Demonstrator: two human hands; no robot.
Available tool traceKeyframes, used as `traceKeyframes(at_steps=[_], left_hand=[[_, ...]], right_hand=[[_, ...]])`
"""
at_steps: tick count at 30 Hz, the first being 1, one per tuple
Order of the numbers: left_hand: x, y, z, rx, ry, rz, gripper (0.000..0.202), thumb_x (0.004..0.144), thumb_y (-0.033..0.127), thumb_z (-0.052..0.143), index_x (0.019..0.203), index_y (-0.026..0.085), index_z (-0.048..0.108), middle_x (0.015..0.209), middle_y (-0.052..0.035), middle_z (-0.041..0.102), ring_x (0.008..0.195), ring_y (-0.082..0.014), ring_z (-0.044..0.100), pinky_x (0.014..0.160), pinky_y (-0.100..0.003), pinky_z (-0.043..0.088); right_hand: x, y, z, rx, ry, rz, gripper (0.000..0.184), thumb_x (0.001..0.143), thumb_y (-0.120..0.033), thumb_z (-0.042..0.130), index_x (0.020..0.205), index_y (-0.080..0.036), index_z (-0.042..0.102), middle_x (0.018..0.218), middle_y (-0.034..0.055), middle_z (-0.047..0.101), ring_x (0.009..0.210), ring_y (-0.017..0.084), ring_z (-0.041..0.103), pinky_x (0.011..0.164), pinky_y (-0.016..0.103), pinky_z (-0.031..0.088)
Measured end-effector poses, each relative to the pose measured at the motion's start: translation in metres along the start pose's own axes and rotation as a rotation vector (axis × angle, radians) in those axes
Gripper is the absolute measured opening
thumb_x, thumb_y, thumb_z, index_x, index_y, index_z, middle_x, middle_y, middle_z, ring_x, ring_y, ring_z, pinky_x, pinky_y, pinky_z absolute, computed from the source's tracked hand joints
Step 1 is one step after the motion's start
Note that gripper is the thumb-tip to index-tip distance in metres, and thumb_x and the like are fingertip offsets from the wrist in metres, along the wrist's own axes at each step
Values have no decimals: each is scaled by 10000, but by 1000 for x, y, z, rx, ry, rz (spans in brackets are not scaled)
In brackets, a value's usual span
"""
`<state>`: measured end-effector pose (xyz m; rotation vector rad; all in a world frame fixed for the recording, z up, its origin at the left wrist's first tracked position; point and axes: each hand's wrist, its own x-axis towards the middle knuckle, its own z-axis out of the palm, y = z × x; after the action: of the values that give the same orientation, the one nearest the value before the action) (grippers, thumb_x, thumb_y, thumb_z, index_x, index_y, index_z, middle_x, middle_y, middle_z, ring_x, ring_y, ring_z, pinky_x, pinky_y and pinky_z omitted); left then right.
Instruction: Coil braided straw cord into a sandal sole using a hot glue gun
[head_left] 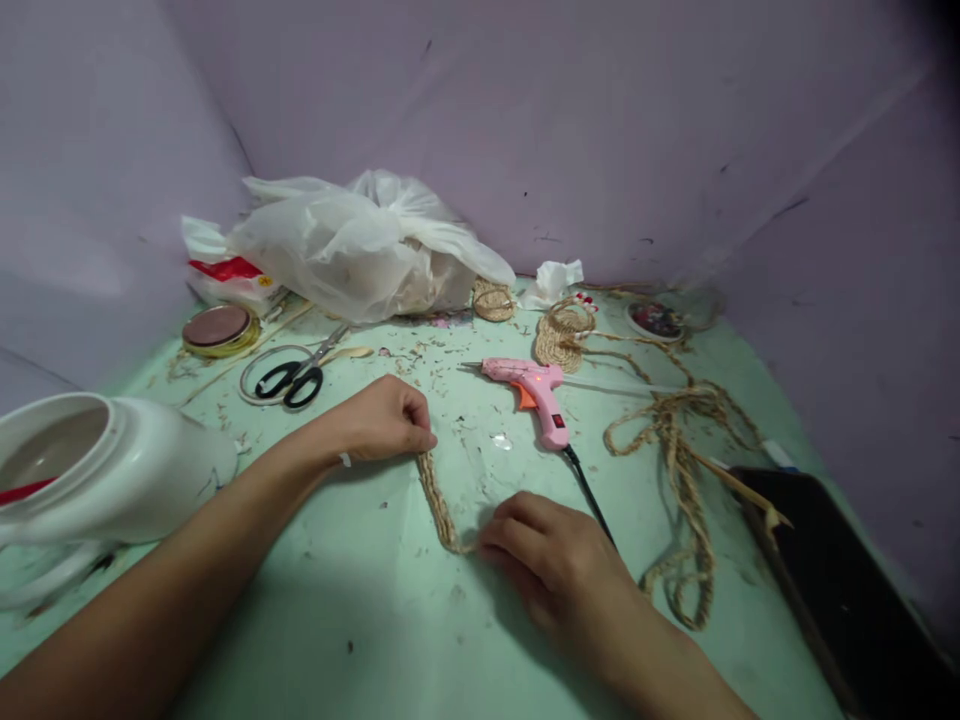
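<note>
A short length of braided jute rope (pixel 437 500) lies on the pale green table (pixel 375 620) between my hands. My left hand (pixel 386 420) is closed on its far end. My right hand (pixel 555 565) pinches its near end against the table. A pink hot glue gun (pixel 534 390) with a black cord lies just beyond my right hand. More braided rope (pixel 679 470) trails in loops to the right of the glue gun.
Black-handled scissors (pixel 292 378) and a round tin lid (pixel 219 328) lie at the back left. A white jar (pixel 97 470) lies on its side at the left edge. A plastic bag (pixel 360 245), coiled rope mats (pixel 559 335) and a dark board (pixel 840 590) ring the table.
</note>
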<state>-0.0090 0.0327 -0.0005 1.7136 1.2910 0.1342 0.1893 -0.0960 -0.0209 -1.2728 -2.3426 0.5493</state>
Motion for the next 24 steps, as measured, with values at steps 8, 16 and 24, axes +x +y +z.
traceKeyframes(at_steps=[8,16,24], left_hand=[[1,8,25,90,160,47,207,628,348,646,682,153,600,521,37,524,499,-98,443,482,-218,316],[-40,6,43,128,193,-38,295,762,400,486,616,167,595,503,31,489,511,-104,418,490,-231,301],[-44,7,55,167,102,-251,298,656,430,559,507,173,569,468,28,470,495,-107,388,471,-243,303]], right_hand=[[3,6,6,59,-39,-102,145,872,-171,493,817,-170,627,750,45,607,660,152,547,573,250,404],[-1,9,15,126,36,-62,125,868,-209,521,810,-160,620,720,40,607,638,139,547,574,238,412],[-2,7,17,72,75,-90,132,870,-211,514,824,-163,628,740,43,625,660,147,559,571,246,406]])
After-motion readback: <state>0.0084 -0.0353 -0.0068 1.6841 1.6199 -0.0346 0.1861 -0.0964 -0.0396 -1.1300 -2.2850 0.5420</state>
